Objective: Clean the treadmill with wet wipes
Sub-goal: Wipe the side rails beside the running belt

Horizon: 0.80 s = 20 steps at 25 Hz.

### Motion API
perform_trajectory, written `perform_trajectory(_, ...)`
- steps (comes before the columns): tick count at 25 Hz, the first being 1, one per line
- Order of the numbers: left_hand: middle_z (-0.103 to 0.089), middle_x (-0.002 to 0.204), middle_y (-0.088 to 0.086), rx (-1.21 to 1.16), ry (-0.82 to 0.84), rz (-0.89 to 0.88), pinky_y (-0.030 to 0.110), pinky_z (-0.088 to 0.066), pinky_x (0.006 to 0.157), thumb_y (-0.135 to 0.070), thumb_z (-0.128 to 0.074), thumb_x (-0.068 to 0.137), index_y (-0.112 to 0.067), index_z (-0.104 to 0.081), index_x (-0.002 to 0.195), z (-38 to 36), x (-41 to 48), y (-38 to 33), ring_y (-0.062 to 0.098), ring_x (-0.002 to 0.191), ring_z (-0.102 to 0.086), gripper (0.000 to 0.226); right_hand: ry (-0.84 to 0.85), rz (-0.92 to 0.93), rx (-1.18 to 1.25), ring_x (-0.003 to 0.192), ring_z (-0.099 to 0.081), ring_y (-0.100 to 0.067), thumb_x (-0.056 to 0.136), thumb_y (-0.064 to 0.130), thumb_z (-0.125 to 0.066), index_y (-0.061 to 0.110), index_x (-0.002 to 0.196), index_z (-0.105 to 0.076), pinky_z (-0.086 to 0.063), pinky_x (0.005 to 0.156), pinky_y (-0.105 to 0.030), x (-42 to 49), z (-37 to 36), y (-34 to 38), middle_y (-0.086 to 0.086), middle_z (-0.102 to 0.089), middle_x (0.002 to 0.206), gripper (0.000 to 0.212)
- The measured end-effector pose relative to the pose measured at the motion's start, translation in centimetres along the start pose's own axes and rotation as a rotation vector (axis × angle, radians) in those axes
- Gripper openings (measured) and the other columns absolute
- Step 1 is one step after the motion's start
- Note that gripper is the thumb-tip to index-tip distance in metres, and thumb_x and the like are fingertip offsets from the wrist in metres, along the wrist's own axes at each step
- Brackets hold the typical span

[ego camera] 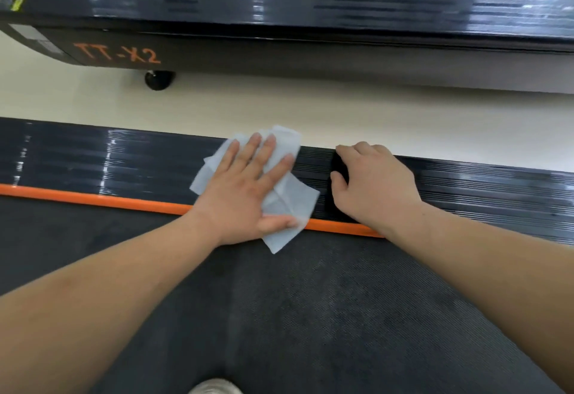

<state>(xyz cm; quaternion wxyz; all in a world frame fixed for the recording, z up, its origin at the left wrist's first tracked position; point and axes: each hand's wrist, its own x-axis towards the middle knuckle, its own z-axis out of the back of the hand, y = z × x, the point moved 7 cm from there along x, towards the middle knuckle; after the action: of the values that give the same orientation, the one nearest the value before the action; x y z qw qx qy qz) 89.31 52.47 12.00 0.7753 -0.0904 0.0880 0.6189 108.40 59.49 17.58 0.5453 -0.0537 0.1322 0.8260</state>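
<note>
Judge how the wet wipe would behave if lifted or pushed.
Probably floppy: the wet wipe lies creased, a corner draping past the orange strip. Likely light. It may bunch on the ribbed rail unless the flat left hand spreads it.

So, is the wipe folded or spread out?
Spread, though rumpled: the wet wipe lies flat under the left hand, corners showing around it.
</note>
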Motion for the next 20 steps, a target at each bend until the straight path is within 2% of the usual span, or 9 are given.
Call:
perform_trajectory(4,0.025,0.170,0.009,-0.030,-0.008,0.193,0.056,0.002,0.127,-0.093,-0.003,0.082,-0.030,0.013,0.164,-0.7,-3.2,4.5,0.026,0.156,0.027,0.104,0.028,0.040,-0.018,0.120,-0.051,-0.021,0.099,0.035,-0.045,0.021,0.131,-0.060,-0.049,0.086,-0.035,-0.6,0.2,-0.4,0.005,-0.060,0.129,0.037)
perform_trajectory(7,0.027,0.168,0.015,-0.109,-0.015,0.416,0.056,0.009,0.126,-0.088,-0.001,0.085,-0.026,0.016,0.163,-0.8,-2.8,2.4,0.030,0.154,0.030,0.101,0.046,0.054,0.017,0.120,-0.051,-0.020,0.097,0.032,-0.046,0.025,0.129,-0.060,-0.047,0.082,-0.034,-0.4,0.7,-1.0,0.008,-0.059,0.128,0.036)
perform_trajectory(9,0.028,0.166,0.021,-0.136,-0.003,0.531,0.059,0.010,0.124,-0.084,-0.001,0.089,-0.020,0.021,0.162,-0.9,-1.7,-1.1,0.036,0.152,0.032,0.099,0.083,0.012,0.149,0.122,-0.053,-0.022,0.097,0.030,-0.047,0.027,0.130,-0.062,-0.049,0.088,-0.036,0.4,1.1,-1.6,0.006,-0.061,0.130,0.036)
perform_trajectory(12,0.033,0.164,0.021,-0.147,0.011,0.382,0.063,0.013,0.122,-0.079,-0.004,0.094,-0.020,0.023,0.161,-0.4,1.0,-8.1,0.039,0.149,0.038,0.093,0.063,-0.043,0.367,0.123,-0.056,-0.025,0.097,0.021,-0.047,0.022,0.127,-0.067,-0.049,0.101,-0.041,0.7,1.7,-2.6,-0.001,-0.064,0.131,0.036)
perform_trajectory(15,0.033,0.165,0.017,-0.113,0.042,0.126,0.063,0.011,0.121,-0.077,-0.004,0.096,-0.019,0.020,0.162,0.4,3.0,-12.9,0.037,0.148,0.039,0.091,0.027,-0.066,0.372,0.126,-0.055,-0.025,0.097,0.017,-0.045,0.019,0.131,-0.064,-0.047,0.104,-0.042,0.0,2.1,-3.2,-0.003,-0.060,0.135,0.039)
perform_trajectory(18,0.026,0.168,0.011,-0.061,0.044,-0.072,0.061,0.010,0.123,-0.075,-0.007,0.099,-0.021,0.011,0.164,0.3,3.0,-13.7,0.033,0.150,0.037,0.087,0.064,-0.065,0.369,0.129,-0.051,-0.022,0.099,0.018,-0.045,0.020,0.136,-0.059,-0.046,0.105,-0.040,-0.5,1.8,-2.4,-0.001,-0.056,0.140,0.040)
perform_trajectory(20,0.020,0.170,0.009,-0.026,0.003,-0.151,0.059,0.007,0.124,-0.075,-0.013,0.099,-0.027,0.004,0.164,-0.4,2.0,-11.4,0.032,0.154,0.029,0.082,0.083,-0.032,0.348,0.132,-0.049,-0.020,0.099,0.019,-0.046,0.021,0.140,-0.057,-0.044,0.108,-0.039,-0.3,1.8,-1.1,0.002,-0.054,0.143,0.042)
